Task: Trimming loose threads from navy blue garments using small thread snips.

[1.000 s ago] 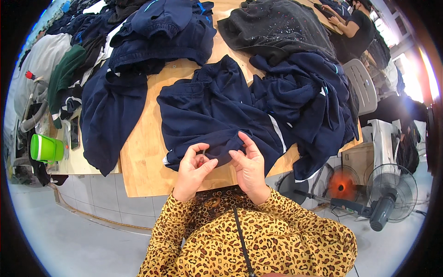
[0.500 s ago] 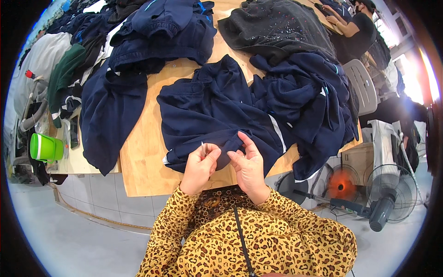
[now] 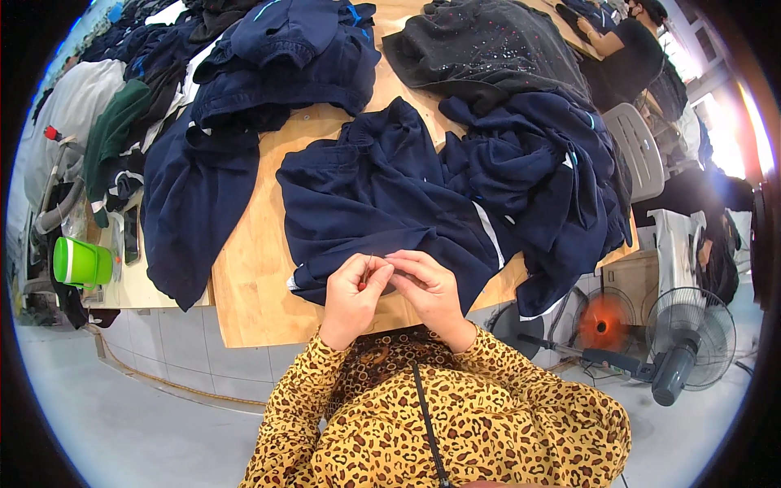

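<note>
In front of me on the wooden table, navy trousers (image 3: 382,195) lie crumpled, with an elastic-looking waistband and a white stripe. Both hands meet at their near edge. My left hand (image 3: 351,297) is closed around a small thin metal tool (image 3: 371,262); only its narrow tip shows, so its kind is unclear. Fingertips of my right hand (image 3: 431,294) are pinched together right beside the left ones. Whatever is between them is too small or hidden to make out.
Navy garments (image 3: 285,73) are heaped at the far left, more navy clothing (image 3: 541,179) at the right, with a dark speckled garment (image 3: 488,53) behind. A green container (image 3: 81,262) stands at left. Floor fans (image 3: 691,342) and a grey chair (image 3: 634,150) are right; a person (image 3: 630,53) sits beyond.
My right hand has shifted left and its raised, spread fingers have come together in a pinch against my left fingertips. The cloth near the fingers has dropped slightly.
</note>
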A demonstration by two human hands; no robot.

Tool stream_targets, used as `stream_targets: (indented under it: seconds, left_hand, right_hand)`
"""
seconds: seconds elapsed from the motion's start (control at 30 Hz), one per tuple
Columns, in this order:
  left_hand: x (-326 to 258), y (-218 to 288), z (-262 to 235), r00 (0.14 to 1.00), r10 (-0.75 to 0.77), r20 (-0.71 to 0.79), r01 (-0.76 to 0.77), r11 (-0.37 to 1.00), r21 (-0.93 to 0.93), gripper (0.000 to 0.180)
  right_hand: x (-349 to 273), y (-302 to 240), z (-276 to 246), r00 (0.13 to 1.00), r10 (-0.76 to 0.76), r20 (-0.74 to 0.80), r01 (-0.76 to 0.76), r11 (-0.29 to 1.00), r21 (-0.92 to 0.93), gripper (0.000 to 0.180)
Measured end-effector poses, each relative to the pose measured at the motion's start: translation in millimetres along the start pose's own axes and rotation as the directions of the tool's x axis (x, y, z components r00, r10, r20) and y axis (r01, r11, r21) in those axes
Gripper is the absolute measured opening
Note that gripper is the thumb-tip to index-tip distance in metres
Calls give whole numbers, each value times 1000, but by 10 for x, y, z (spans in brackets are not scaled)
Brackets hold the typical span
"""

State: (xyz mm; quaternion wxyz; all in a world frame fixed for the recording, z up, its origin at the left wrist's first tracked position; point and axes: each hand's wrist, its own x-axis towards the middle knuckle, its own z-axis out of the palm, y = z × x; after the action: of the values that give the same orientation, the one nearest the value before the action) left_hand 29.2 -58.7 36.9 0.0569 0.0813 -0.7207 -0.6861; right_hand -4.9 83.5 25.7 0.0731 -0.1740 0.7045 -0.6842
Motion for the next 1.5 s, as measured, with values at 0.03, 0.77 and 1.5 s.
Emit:
stream_targets:
  seconds: [0.03,0.77,1.5]
  left_hand:
    - [0,4,-4,997,75,-9,-74,993,90,12]
    - [19,292,-258,959,-5,285,-161,815,557,34]
    - [50,332,-270,937,-41,348,-188,780,597,33]
  right_hand:
    - [7,17,-18,999,-52,3,53,997,-64,21]
    - [26,109,-66,978,206,-1,-203,962,182,9]
    - [16,69,-71,997,82,-11,-83,993,-87,5]
